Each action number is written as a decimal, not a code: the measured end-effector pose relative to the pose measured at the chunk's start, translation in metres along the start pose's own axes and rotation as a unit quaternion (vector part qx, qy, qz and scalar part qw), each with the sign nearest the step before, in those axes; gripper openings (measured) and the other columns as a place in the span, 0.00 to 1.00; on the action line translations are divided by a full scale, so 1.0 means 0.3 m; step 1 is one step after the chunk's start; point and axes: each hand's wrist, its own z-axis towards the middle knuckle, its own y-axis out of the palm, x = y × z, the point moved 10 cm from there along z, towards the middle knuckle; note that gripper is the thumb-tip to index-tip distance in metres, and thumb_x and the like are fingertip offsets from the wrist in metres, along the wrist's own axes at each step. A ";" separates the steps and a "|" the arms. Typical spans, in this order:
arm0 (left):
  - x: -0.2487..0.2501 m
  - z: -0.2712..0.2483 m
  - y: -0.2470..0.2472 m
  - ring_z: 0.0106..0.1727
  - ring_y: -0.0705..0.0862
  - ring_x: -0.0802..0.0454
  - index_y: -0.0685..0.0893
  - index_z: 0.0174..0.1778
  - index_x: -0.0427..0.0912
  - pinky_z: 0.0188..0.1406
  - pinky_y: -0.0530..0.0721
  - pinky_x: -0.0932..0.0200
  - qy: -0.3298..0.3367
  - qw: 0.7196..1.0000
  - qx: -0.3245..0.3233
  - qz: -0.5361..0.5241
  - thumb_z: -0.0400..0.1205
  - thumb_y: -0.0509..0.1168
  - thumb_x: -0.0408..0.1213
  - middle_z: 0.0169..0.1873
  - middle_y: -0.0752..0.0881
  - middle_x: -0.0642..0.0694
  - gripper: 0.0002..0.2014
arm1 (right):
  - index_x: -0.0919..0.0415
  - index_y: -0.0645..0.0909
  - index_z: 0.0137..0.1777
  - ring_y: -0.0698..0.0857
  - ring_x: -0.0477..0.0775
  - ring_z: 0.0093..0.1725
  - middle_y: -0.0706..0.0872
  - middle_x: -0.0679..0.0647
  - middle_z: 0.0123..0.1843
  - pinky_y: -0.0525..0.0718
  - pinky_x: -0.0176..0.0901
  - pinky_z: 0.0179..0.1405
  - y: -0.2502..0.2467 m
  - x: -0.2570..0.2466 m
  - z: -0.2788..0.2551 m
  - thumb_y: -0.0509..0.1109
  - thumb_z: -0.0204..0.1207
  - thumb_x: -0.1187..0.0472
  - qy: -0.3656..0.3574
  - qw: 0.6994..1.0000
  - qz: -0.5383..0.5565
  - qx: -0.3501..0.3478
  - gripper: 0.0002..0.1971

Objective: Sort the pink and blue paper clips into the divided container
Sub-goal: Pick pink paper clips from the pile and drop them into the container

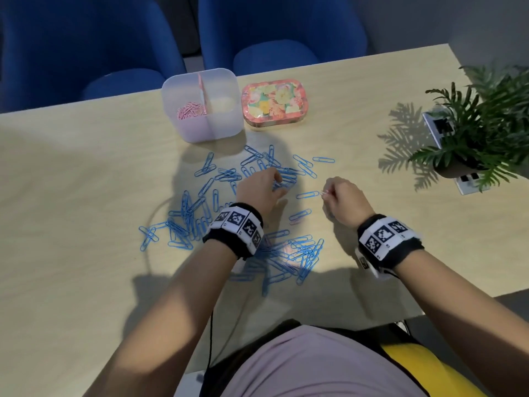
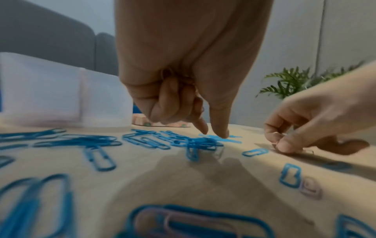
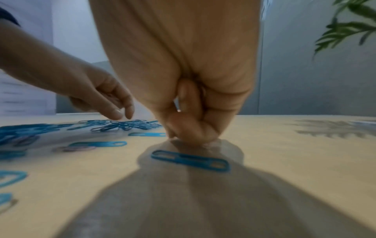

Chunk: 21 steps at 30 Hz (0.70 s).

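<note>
Light wood-grain table (image 1: 86, 173) under hard light. Floral-printed tin (image 1: 273, 103) with pink rim, lid on, just beside the right wall of the translucent box, at the far edge. Potted fern-like plant (image 1: 481, 130) at the right edge, casting leaf shadows leftward. Partly under its fronds, flush power-socket panel (image 1: 442, 130) set into the tabletop. Two blue upholstered chairs (image 1: 274, 32) beyond the far edge.
</note>
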 end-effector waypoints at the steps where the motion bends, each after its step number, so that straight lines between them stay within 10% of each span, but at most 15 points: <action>1: -0.028 -0.013 -0.011 0.49 0.82 0.45 0.81 0.49 0.47 0.43 0.73 0.55 -0.015 1.000 0.004 -0.023 0.78 0.65 0.48 0.41 0.84 0.47 0.10 | 0.58 0.72 0.40 0.80 0.56 0.27 0.80 0.64 0.34 0.77 0.42 0.30 0.003 0.014 -0.011 0.62 0.77 0.70 0.023 0.991 0.130 0.001 0.07; 4: -0.133 -0.045 -0.020 0.43 0.82 0.44 0.80 0.43 0.45 0.39 0.70 0.58 -0.065 0.992 0.007 -0.108 0.81 0.62 0.47 0.34 0.79 0.48 0.09 | 0.64 0.73 0.49 0.67 0.45 0.14 0.72 0.58 0.28 0.65 0.30 0.16 0.032 0.043 -0.063 0.54 0.77 0.77 0.131 0.846 0.516 -0.032 0.10; 7: -0.214 -0.074 -0.026 0.43 0.82 0.42 0.82 0.44 0.40 0.40 0.72 0.58 -0.090 0.982 0.008 -0.166 0.82 0.61 0.45 0.34 0.79 0.47 0.12 | 0.63 0.80 0.34 0.71 0.49 0.16 0.74 0.53 0.22 0.67 0.30 0.16 0.094 -0.026 -0.130 0.55 0.62 0.66 0.196 0.726 0.642 -0.150 0.10; 9: -0.214 -0.095 -0.021 0.36 0.78 0.46 0.83 0.43 0.41 0.38 0.71 0.59 -0.077 0.983 -0.008 -0.168 0.81 0.63 0.45 0.29 0.77 0.51 0.11 | 0.59 0.76 0.27 0.70 0.48 0.15 0.72 0.50 0.21 0.65 0.27 0.14 0.126 -0.043 -0.157 0.56 0.66 0.62 0.201 0.765 0.583 -0.189 0.10; 13: -0.133 -0.138 0.006 0.28 0.72 0.55 0.85 0.42 0.47 0.28 0.67 0.61 -0.015 0.992 -0.051 -0.116 0.78 0.66 0.43 0.23 0.72 0.55 0.05 | 0.65 0.78 0.33 0.66 0.39 0.14 0.72 0.49 0.20 0.60 0.29 0.11 0.127 -0.047 -0.143 0.61 0.78 0.66 0.110 0.932 0.326 -0.111 0.13; 21: 0.025 -0.116 0.110 0.50 0.84 0.46 0.84 0.51 0.50 0.46 0.75 0.56 0.032 0.996 -0.080 -0.003 0.79 0.64 0.47 0.43 0.85 0.48 0.09 | 0.63 0.74 0.28 0.65 0.44 0.15 0.72 0.55 0.22 0.60 0.29 0.14 0.144 0.000 -0.157 0.61 0.77 0.70 0.100 0.925 0.364 -0.052 0.15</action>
